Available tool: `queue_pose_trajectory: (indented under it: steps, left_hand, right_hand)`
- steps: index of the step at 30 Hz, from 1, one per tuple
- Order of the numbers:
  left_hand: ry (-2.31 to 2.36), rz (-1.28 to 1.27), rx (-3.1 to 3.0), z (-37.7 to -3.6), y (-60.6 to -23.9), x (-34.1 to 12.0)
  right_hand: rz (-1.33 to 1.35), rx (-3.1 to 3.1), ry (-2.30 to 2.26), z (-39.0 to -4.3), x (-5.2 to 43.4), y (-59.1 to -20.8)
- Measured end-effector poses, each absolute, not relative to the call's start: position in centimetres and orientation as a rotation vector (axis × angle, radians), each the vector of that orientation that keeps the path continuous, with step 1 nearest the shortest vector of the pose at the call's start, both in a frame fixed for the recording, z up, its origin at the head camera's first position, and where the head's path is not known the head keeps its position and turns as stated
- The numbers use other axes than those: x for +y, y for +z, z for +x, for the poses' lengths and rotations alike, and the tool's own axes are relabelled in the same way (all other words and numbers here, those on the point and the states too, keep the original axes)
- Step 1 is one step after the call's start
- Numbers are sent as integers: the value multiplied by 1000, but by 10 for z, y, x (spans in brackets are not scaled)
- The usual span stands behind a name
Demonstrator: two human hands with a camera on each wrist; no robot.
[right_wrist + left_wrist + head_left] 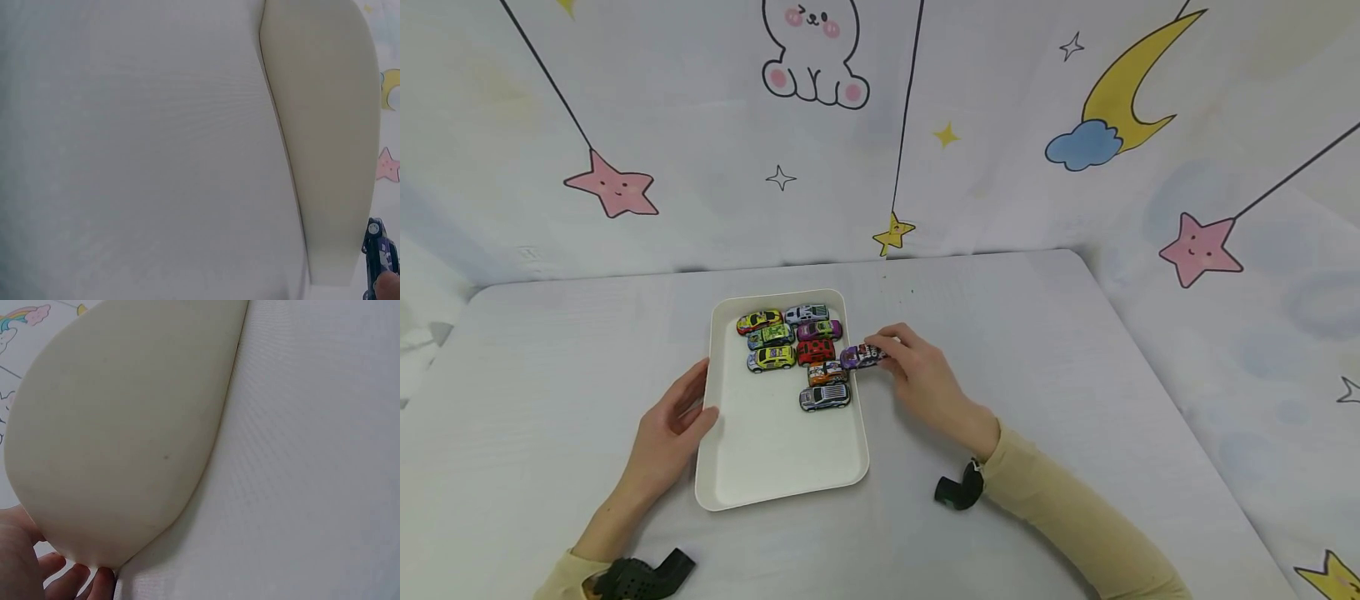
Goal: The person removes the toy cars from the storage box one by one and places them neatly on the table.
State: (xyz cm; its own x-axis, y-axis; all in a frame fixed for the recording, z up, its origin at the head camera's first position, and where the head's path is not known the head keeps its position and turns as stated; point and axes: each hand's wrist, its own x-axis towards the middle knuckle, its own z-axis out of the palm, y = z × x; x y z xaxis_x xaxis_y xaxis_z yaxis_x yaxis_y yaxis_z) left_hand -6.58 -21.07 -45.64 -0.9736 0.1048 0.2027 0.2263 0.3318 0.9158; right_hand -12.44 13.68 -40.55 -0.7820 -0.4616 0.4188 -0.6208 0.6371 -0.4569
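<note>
My right hand (925, 375) pinches a purple toy car (861, 357) at the tray's right rim, beside the orange toy car (827, 372). In the right wrist view, a fingertip (389, 286) touches this purple car (380, 247), partly cut off by the frame. My left hand (666, 433) holds the left side of the white tray (760, 454). In the left wrist view, the left hand's fingers (75, 580) touch the tray's outer wall (125, 437). Inside the tray, several toy cars stand close together, among them a red one (816, 352) and a silver-grey one (824, 397).
Yellow toy cars (771, 358) and a purple-green one (819, 330) stand in the tray's upper part. The tray lies on a white-covered table (1000, 308). Behind the table is a wall (700, 125) printed with stars, a moon and an animal.
</note>
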Motion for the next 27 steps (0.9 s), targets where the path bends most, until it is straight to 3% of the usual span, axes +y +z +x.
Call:
queue_pose_trajectory:
  steps: [27]
  left_hand:
    - [-1715, -297, -2493, -65, -456, -211]
  right_hand:
    - [696, -2627, 956, -163, 171, -427]
